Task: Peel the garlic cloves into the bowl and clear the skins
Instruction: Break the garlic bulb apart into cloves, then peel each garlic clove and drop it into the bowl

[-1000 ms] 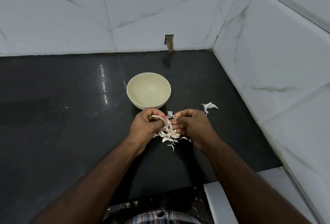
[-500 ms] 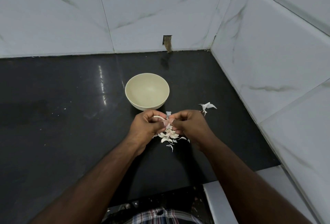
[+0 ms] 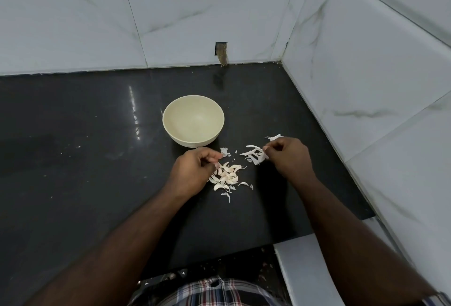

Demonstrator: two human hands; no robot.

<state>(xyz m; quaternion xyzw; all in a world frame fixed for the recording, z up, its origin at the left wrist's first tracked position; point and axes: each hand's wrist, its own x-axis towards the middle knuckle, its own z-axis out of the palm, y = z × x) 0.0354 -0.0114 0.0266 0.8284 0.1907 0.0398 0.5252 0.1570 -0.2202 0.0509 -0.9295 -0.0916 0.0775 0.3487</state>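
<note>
A cream bowl [image 3: 192, 118], with nothing in it, stands on the black counter [image 3: 85, 147]. Just in front of it lies a small heap of garlic cloves [image 3: 225, 176] mixed with bits of skin. My left hand [image 3: 192, 171] hovers at the heap's left edge, fingers curled with the tips pinched on a small piece of garlic that is mostly hidden. My right hand [image 3: 288, 157] is to the right of the heap and pinches a tuft of white garlic skins [image 3: 255, 155]. More loose skin [image 3: 274, 137] lies on the counter just behind that hand.
White marble-tiled walls close off the back and right, meeting in a corner [image 3: 280, 62]. A small cut-out hole [image 3: 221, 52] sits low in the back wall. A white ledge [image 3: 305, 269] adjoins the counter's front right edge. Open black counter stretches left of the bowl.
My hands, joined over the heap before, have pulled apart. The right hand has moved right with a tuft of skins, while the left stays by the cloves.
</note>
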